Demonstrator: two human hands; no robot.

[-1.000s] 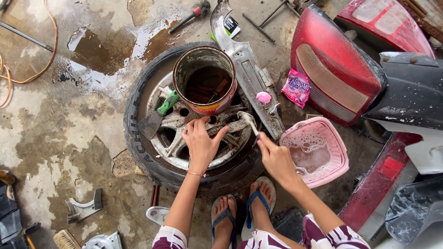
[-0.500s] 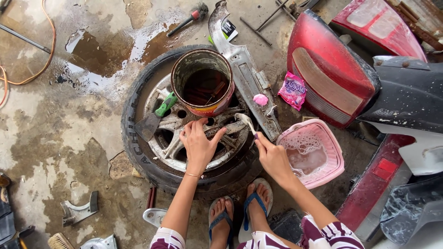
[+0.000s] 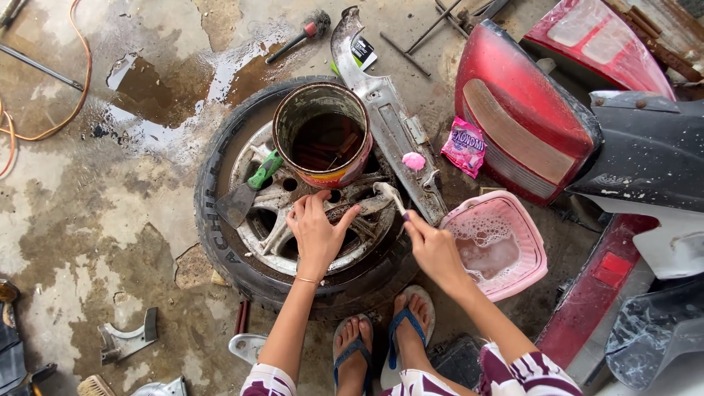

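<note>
Head view: scrubbing step on the wheel [image 3: 308, 220] lying on the floor, left hand [image 3: 317, 233] released, flat on spokes, right hand [image 3: 433, 251] fingers clenched around toothbrush [image 3: 390, 196] at 3 o'clock, next likely needs soapy basin [image 3: 499, 246].

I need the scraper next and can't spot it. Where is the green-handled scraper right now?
In the head view, the green-handled scraper lies on the wheel rim, left of the rusty can and up-left of the left hand.
</note>
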